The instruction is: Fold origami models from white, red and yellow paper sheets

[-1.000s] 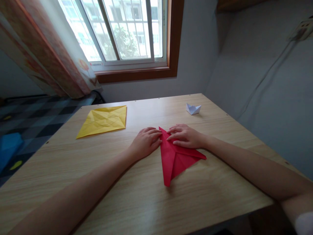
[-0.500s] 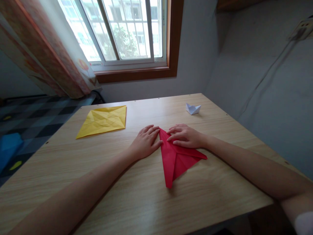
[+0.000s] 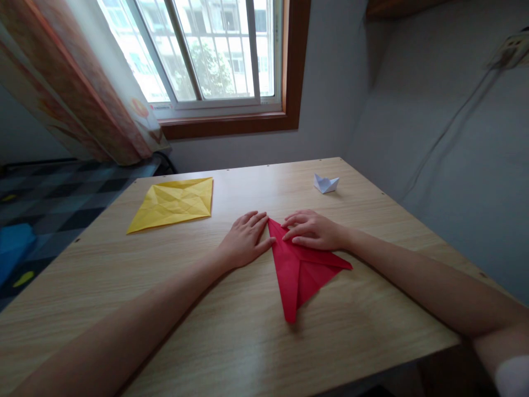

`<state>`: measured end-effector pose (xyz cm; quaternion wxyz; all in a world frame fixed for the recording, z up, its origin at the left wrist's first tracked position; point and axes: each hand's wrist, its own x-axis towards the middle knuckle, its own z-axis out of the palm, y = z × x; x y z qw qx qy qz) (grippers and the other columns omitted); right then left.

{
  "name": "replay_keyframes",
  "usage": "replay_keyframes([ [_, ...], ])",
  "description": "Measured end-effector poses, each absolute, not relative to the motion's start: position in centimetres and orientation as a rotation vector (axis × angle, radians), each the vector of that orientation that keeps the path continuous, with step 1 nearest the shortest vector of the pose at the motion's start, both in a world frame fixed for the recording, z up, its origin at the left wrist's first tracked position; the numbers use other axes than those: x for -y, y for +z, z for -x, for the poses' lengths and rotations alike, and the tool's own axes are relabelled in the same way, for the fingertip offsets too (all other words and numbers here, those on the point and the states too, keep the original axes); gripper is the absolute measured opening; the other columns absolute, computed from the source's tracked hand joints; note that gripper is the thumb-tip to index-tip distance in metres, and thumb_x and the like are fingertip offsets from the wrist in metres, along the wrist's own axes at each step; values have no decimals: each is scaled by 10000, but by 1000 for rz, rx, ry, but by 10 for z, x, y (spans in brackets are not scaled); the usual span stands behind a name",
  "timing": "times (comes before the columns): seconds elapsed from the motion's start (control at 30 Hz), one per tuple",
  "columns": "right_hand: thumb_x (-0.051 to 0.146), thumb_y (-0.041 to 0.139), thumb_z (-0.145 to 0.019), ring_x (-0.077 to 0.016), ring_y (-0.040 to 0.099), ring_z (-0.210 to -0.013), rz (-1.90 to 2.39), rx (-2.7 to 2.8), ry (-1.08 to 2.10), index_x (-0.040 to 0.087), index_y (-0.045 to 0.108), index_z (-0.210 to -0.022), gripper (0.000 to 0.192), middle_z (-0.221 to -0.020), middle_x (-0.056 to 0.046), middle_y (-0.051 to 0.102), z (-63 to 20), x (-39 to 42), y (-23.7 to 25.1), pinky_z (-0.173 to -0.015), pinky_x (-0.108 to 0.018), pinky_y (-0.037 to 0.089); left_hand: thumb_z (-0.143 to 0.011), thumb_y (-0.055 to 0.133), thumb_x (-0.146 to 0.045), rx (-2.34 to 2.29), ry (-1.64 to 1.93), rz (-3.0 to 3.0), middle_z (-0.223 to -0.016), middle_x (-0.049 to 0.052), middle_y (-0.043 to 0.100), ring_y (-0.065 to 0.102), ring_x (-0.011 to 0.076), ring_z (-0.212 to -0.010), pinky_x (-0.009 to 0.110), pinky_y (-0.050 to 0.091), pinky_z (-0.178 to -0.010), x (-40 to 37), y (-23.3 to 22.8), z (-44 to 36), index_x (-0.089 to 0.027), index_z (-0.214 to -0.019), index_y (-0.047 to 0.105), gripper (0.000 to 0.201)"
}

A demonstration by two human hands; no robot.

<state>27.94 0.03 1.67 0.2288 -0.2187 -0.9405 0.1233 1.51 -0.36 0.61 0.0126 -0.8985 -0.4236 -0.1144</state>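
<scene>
Upper left: yellow sheet [image 3: 172,203], creased, lay flat and unfolded. Centre: left hand [image 3: 244,240] rested flat, fingers spread and released, touching the red paper's [image 3: 301,268] left edge. Right hand [image 3: 313,229] pressed flat-fingered on its upper tip, gripping nothing. Red paper partly folded to a kite; more folds likely remained. Upper right: white boat [image 3: 326,183] finished.

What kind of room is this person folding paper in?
Probably a room at home, not a workshop. A wooden table stands in a corner beneath a barred window with a patterned curtain. Both hands rest on red paper; yellow paper lies nearby.
</scene>
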Motion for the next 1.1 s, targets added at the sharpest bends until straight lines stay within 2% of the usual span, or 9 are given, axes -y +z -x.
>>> replay_keyframes([
  [0.27, 322, 549, -958, -230, 598, -1165, 589, 2585, 344, 238, 746, -1075, 245, -1192, -91, 693, -280, 0, 18, -1045, -436, 420, -937, 435, -582, 1381, -305, 2812, -1516, 157, 436, 346, 321, -1425, 489, 284, -1166, 5, 8, -16, -122, -1423, 468, 669],
  [0.37, 322, 551, -957, -228, 600, -1163, 591, 2581, 349, 246, 746, -1071, 238, -1191, -85, 693, -279, 0, 18, -1048, -435, 418, -925, 439, -613, 1373, -318, 2808, -1519, 147, 436, 349, 316, -1424, 481, 288, -1162, 4, 7, -16, -148, -1432, 458, 688],
  [0.5, 319, 549, -959, -228, 603, -1163, 583, 2576, 344, 235, 748, -1066, 241, -1187, -91, 693, -279, 0, 17, -1052, -427, 412, -883, 449, -693, 1373, -339, 2811, -1525, 139, 429, 352, 320, -1420, 475, 282, -1160, 3, 7, -15, -167, -1435, 453, 762],
  [0.87, 333, 549, -960, -229, 594, -1183, 588, 2558, 312, 247, 746, -1066, 240, -1196, -82, 695, -278, 0, 14, -1048, -434, 409, -793, 506, -774, 1461, -272, 2835, -1548, 150, 388, 308, 330, -1440, 480, 254, -1184, 5, 12, -16, -128, -1457, 424, 930],
  [1.0, 338, 547, -960, -232, 585, -1196, 603, 2571, 279, 251, 742, -1081, 245, -1208, -78, 692, -278, -1, 12, -1061, -443, 395, -804, 583, -699, 1396, -376, 2851, -1526, 163, 414, 341, 328, -1418, 493, 283, -1173, 4, 10, -14, -124, -1441, 433, 871],
  [1.1, 345, 534, -966, -240, 582, -1193, 646, 2572, 220, 253, 738, -1103, 262, -1224, -78, 687, -278, -1, 11, -1057, -448, 392, -861, 603, -571, 1279, -519, 2855, -1474, 150, 478, 405, 302, -1368, 482, 324, -1153, 4, 10, -13, -146, -1379, 491, 680],
])
